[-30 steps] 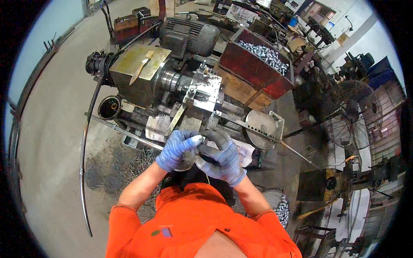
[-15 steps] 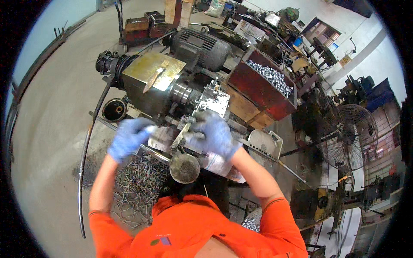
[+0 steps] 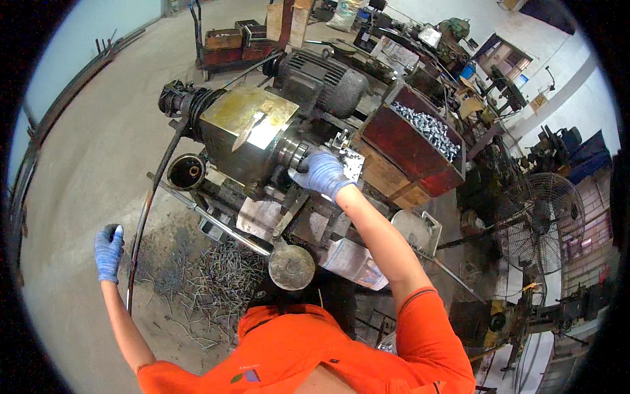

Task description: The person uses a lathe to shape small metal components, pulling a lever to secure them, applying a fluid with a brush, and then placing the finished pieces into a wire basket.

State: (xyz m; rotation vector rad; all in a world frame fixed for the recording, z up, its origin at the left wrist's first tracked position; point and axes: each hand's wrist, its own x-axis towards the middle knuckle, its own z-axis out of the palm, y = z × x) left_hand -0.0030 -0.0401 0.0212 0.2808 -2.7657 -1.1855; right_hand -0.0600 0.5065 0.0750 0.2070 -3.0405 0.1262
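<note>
Both my hands wear blue knit gloves. My right hand [image 3: 321, 172] is at the bright metal spindle nose [image 3: 292, 152] of a small lathe-like machine, its fingers curled around something I cannot make out. Just beyond the fingers is a metal block [image 3: 352, 164] strewn with shiny bits. My left hand [image 3: 108, 253] is out at the far left, above the floor and apart from the machine, beside a long dark rod [image 3: 147, 220]. Its fingers are curled in, and whatever they may hold is hidden. A brush [image 3: 247, 130] lies on the yellowish headstock cover [image 3: 226, 110].
A red bin [image 3: 410, 154] of small metal parts stands behind the machine, near the motor [image 3: 321, 79]. A steel bar [image 3: 216, 222] and a round disc [image 3: 291, 267] jut toward me. Thin metal scrap [image 3: 203, 282] covers the floor below. A large fan [image 3: 541, 223] stands right.
My left hand has swung away from the machine, far out to the left. My right hand has moved up to the spindle nose. The view has shifted slightly.
</note>
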